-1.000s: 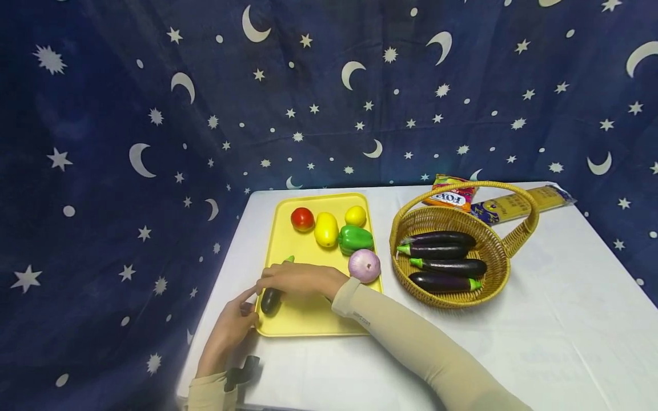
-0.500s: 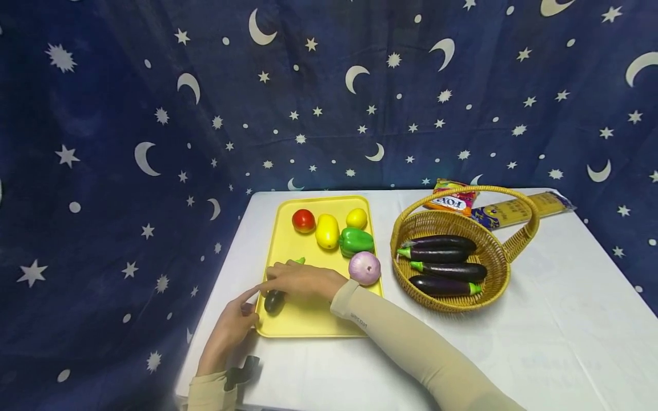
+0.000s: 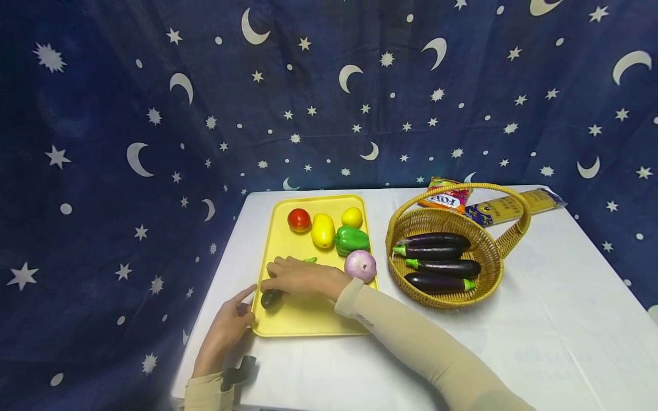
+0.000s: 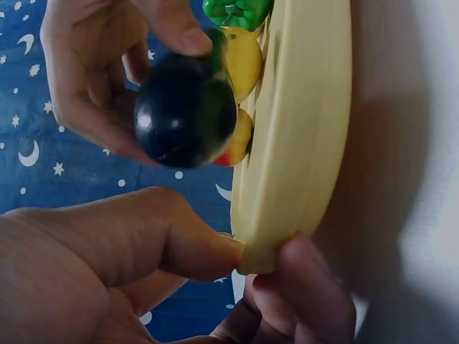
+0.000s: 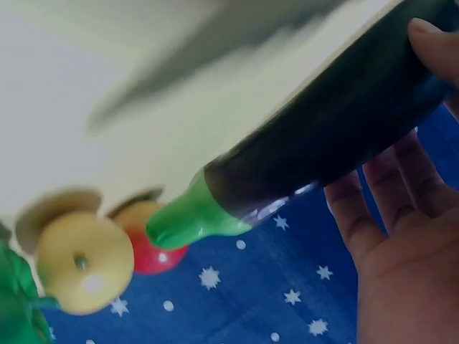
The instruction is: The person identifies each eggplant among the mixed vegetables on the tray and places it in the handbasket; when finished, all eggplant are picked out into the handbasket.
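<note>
My right hand point(image 3: 303, 278) holds a dark purple eggplant point(image 3: 271, 299) over the near left part of a yellow tray point(image 3: 313, 322). In the head view the hand hides the eggplant's middle, and its green stem tip pokes out on the far side. The right wrist view shows thumb and fingers around the eggplant point(image 5: 308, 136), well back from the stem. At the tray's near left corner, my left hand point(image 3: 228, 322) pinches the rim between thumb and fingers, as the left wrist view shows. The eggplant's rounded end point(image 4: 185, 111) faces that camera.
On the tray lie a tomato point(image 3: 299, 220), a long yellow fruit point(image 3: 323, 230), a lemon point(image 3: 352, 217), a green bell pepper point(image 3: 352, 240) and a purple onion point(image 3: 360, 266). Right of it stands a wicker basket point(image 3: 496, 279) with several eggplants. Behind are a colourful packet point(image 3: 444, 200) and a noodle packet point(image 3: 514, 207).
The eggplant has turned in my right hand's grip, its stem end swinging to the right. My left hand stays at the tray corner, and the whole scene shifts slightly with the head.
</note>
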A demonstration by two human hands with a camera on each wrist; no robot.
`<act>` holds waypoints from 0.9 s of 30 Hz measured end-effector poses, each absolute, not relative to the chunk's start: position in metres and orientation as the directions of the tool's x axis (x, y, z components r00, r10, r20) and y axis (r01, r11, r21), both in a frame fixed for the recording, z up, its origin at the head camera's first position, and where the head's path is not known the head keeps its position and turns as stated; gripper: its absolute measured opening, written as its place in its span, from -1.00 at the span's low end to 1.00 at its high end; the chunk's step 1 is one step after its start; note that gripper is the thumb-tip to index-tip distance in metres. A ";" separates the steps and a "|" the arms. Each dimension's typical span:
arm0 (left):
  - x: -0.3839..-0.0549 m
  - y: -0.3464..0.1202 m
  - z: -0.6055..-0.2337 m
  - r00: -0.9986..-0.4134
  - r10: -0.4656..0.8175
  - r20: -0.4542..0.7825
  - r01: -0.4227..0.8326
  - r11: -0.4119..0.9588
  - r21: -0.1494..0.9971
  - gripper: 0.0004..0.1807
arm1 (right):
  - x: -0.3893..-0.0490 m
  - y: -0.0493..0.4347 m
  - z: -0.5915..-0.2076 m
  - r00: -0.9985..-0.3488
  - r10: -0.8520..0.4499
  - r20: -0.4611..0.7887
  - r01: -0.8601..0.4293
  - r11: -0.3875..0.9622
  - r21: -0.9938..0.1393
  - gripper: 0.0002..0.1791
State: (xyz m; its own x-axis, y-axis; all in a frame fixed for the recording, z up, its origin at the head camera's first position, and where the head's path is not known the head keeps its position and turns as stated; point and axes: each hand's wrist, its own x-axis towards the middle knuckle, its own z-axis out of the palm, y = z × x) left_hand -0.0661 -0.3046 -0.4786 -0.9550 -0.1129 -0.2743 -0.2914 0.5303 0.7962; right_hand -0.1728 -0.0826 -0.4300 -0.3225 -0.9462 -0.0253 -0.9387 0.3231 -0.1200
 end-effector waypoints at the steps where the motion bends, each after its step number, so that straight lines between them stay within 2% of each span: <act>1: -0.066 -0.305 -0.479 -0.955 -0.112 -0.273 -0.290 0.533 0.795 -0.11 | -0.172 -0.081 -0.427 -0.319 -0.947 -0.029 -0.942 0.320 -0.098 -0.54; 10: -0.066 -0.304 -0.477 -0.955 -0.110 -0.276 -0.291 0.544 0.787 -0.09 | -0.165 -0.065 -0.411 -0.349 -0.934 -0.078 -0.935 0.342 0.090 -0.62; 18: -0.066 -0.304 -0.475 -0.957 -0.111 -0.267 -0.282 0.560 0.779 -0.08 | -0.157 -0.043 -0.398 -0.349 -0.936 -0.056 -0.908 0.322 0.268 -0.69; 27: -0.066 -0.303 -0.478 -0.955 -0.103 -0.279 -0.290 0.523 0.801 -0.07 | -0.147 -0.006 -0.383 -0.349 -0.937 0.010 -0.873 0.329 0.359 -0.71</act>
